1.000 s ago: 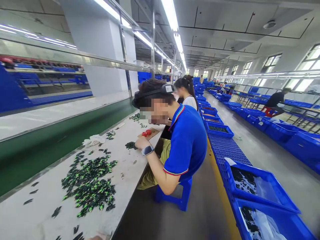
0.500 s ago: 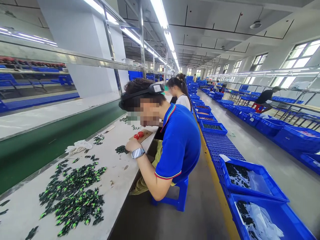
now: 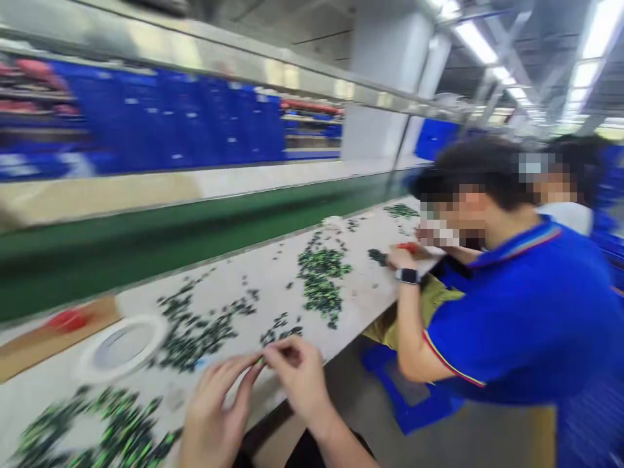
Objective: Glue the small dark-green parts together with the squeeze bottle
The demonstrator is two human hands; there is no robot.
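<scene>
My left hand (image 3: 214, 409) and my right hand (image 3: 297, 374) meet above the near edge of the white worktable (image 3: 273, 273). Their fingertips are pinched together on one small dark green piece (image 3: 262, 359); motion blur hides its shape. Below and left of my left hand lies a pile of small black-and-green parts (image 3: 97, 429). More of these parts (image 3: 199, 331) are scattered just beyond my hands.
A white ring-shaped roll (image 3: 121, 344) and a brown board with a red item (image 3: 65, 322) lie at the left. A green conveyor belt (image 3: 195, 227) runs behind the table. A co-worker in a blue shirt (image 3: 526, 305) sits close on the right, beside another pile of parts (image 3: 322, 279).
The view has swung left and down from the aisle and blue crates to the table in front of me. Both my hands have come into view, pinching a small piece.
</scene>
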